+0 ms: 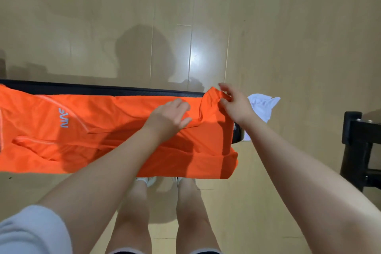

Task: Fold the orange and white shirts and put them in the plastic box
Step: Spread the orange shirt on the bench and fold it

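Head view: orange shirt spread along the tabletop, hem at its right end — pale chest print unreadable. Left grip pinches mid-fabric, right grip pinches far-right corner. White shirt half hidden behind it.

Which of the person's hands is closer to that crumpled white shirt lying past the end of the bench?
The right hand. It pinches the orange shirt's far corner, right beside the crumpled white shirt. The left hand rests on the orange fabric farther left, away from it.

Both arms extended; left hand and right hand fingers curled.
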